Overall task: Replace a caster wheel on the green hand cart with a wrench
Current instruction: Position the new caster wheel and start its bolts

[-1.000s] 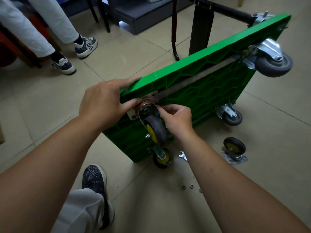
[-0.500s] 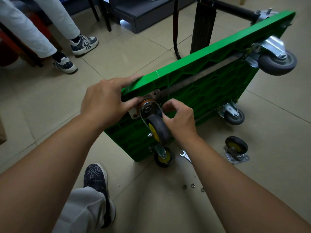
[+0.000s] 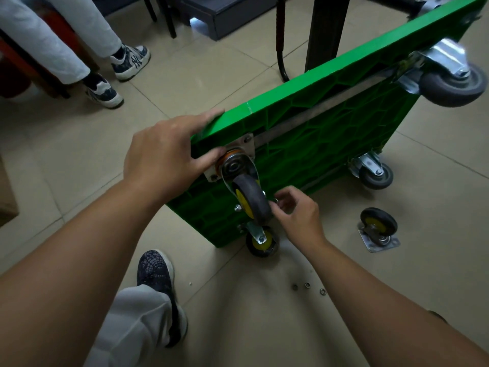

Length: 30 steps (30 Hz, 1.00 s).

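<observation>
The green hand cart (image 3: 330, 144) stands on its side on the tiled floor, underside towards me. A grey caster wheel with a yellow hub (image 3: 251, 200) sits at the near upper corner on its metal plate (image 3: 247, 141). My left hand (image 3: 164, 152) grips the cart's top edge, with the thumb pressed against the caster's swivel. My right hand (image 3: 299, 215) is just right of the wheel, fingertips pinched on a small metal fastener (image 3: 276, 200). I cannot see the wrench; my right wrist covers the floor below the cart's corner.
A loose caster (image 3: 378, 229) lies on the floor to the right. Three small nuts (image 3: 307, 285) lie near my right forearm. Other casters (image 3: 455, 86) (image 3: 375, 176) (image 3: 262, 242) are on the cart. My foot (image 3: 156, 271) is below; a seated person's legs (image 3: 66, 43) are far left.
My right hand has come down from the caster's mounting plate to beside the wheel, fingers now pinched together. My left hand keeps its hold on the cart's edge.
</observation>
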{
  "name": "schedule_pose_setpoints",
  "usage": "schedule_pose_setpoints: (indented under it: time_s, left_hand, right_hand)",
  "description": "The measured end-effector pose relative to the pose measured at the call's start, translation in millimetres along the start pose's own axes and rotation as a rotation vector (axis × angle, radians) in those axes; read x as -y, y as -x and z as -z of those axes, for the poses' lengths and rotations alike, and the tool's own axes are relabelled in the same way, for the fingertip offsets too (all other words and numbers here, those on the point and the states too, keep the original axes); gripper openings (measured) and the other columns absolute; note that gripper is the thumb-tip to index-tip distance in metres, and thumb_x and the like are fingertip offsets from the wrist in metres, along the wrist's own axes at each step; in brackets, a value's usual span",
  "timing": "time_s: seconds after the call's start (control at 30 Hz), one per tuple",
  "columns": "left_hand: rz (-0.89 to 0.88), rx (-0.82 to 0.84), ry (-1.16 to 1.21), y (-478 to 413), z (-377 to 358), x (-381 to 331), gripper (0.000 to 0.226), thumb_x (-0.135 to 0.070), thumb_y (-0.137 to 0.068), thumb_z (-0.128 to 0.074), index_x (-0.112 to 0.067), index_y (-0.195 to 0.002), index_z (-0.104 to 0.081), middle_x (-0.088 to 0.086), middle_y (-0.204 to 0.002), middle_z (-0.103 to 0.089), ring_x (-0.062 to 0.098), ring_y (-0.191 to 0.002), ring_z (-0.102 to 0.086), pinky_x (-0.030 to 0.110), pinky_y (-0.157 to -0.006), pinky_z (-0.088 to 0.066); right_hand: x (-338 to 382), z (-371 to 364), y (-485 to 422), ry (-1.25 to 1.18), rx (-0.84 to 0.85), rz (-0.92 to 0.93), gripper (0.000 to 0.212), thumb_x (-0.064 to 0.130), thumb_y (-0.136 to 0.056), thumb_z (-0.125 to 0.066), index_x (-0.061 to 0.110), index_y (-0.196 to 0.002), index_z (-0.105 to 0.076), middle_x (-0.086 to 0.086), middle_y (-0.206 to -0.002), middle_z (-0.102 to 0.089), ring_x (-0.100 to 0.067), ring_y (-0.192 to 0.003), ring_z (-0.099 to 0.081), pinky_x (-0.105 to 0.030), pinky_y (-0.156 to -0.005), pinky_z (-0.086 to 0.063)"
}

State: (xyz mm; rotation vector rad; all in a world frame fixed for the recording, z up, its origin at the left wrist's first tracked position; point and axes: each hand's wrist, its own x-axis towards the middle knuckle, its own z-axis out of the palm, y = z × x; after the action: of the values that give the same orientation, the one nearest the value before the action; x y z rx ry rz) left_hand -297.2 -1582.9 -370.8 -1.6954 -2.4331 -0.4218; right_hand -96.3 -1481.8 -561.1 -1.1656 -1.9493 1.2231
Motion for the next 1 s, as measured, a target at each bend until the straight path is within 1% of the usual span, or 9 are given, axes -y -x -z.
schedule_pose_setpoints:
  time_s: [0.13,0.23,0.3,0.37,0.53,0.63,0.73,0.87,1.0]
  left_hand:
    - [-0.006,-0.013,-0.008,6.9,0.3,-3.7,0.063,-0.051,-0.091,-0.068,-0.048,-0.149,-0.045,-0.004,-0.123,-0.071,0.030,-0.104,-0.067,0.035,-0.071,-0.044]
    - [-0.007,-0.018,-0.010,6.3,0.3,-3.3,0.063,-0.051,-0.091,-0.068,-0.048,-0.149,-0.045,-0.005,-0.123,-0.071,0.029,-0.102,-0.067,0.035,-0.071,-0.044]
    - [0.004,-0.018,-0.004,5.2,0.1,-2.4,0.063,-0.052,-0.090,-0.068,-0.050,-0.149,-0.044,-0.005,-0.124,-0.071,0.028,-0.103,-0.067,0.035,-0.072,-0.044]
    - [0.010,-0.015,0.009,4.7,-0.8,-1.5,0.062,-0.052,-0.090,-0.068,-0.050,-0.148,-0.045,-0.006,-0.125,-0.071,0.026,-0.104,-0.067,0.035,-0.073,-0.044]
    - [-0.010,-0.004,0.004,4.8,-1.9,1.3,0.062,-0.056,-0.089,-0.060,-0.049,-0.149,-0.044,-0.005,-0.126,-0.070,0.024,-0.103,-0.065,0.034,-0.073,-0.045]
    - [-0.004,0.001,0.003,3.5,-2.7,2.7,0.062,-0.057,-0.089,-0.061,-0.049,-0.148,-0.045,-0.007,-0.128,-0.070,0.023,-0.105,-0.067,0.037,-0.076,-0.051]
    - [0.007,0.017,0.011,1.8,-2.6,4.6,0.062,-0.058,-0.089,-0.061,-0.051,-0.148,-0.045,-0.009,-0.129,-0.070,0.024,-0.107,-0.068,0.045,-0.079,-0.055]
    - [0.015,0.025,0.020,1.4,-1.8,5.2,0.062,-0.059,-0.090,-0.061,-0.050,-0.149,-0.044,-0.009,-0.131,-0.068,0.022,-0.107,-0.067,0.048,-0.080,-0.056]
    - [0.014,0.014,0.015,1.3,-2.4,4.9,0.061,-0.058,-0.090,-0.062,-0.049,-0.149,-0.046,-0.007,-0.128,-0.070,0.022,-0.103,-0.068,0.046,-0.078,-0.056]
  right_hand:
    - [-57.0,-1.8,21.7,-0.015,0.141,-0.253,0.020,0.010,-0.080,-0.081,0.020,-0.084,-0.064,0.003,-0.068,-0.062,-0.001,-0.057,-0.052,-0.012,-0.058,-0.044]
    - [-104.1,1.9,37.6,0.021,0.220,-0.380,0.016,-0.003,-0.079,-0.077,0.009,-0.086,-0.068,-0.001,-0.066,-0.060,0.000,-0.052,-0.052,-0.007,-0.060,-0.042]
    - [-133.6,2.8,49.8,0.060,0.218,-0.471,0.015,-0.005,-0.078,-0.077,0.007,-0.083,-0.069,0.000,-0.063,-0.059,-0.003,-0.052,-0.051,-0.015,-0.065,-0.045]
    - [-156.1,0.1,61.4,0.096,0.175,-0.534,0.018,0.000,-0.075,-0.081,0.013,-0.078,-0.069,0.001,-0.063,-0.061,-0.011,-0.055,-0.054,-0.023,-0.067,-0.046]
    - [-184.5,-10.4,72.1,0.353,0.208,-0.417,0.027,0.013,-0.066,-0.087,0.026,-0.066,-0.063,0.007,-0.061,-0.057,-0.011,-0.064,-0.057,-0.032,-0.065,-0.048]
    - [-193.0,-14.4,69.0,0.510,0.318,-0.365,0.025,0.018,-0.070,-0.082,0.026,-0.068,-0.059,0.009,-0.064,-0.057,-0.019,-0.070,-0.058,-0.034,-0.070,-0.050]
    - [-196.9,-16.9,66.2,0.650,0.377,-0.308,0.022,0.024,-0.075,-0.076,0.030,-0.071,-0.056,0.007,-0.073,-0.059,-0.021,-0.074,-0.058,-0.032,-0.067,-0.048]
    - [-198.9,-18.0,65.3,0.673,0.364,-0.344,0.015,0.022,-0.078,-0.071,0.027,-0.075,-0.057,-0.001,-0.079,-0.062,-0.028,-0.075,-0.060,-0.031,-0.062,-0.042]
    - [-199.6,-21.2,64.7,0.693,0.359,-0.341,0.014,0.021,-0.080,-0.069,0.027,-0.078,-0.056,-0.001,-0.082,-0.062,-0.029,-0.078,-0.061,-0.031,-0.064,-0.042]
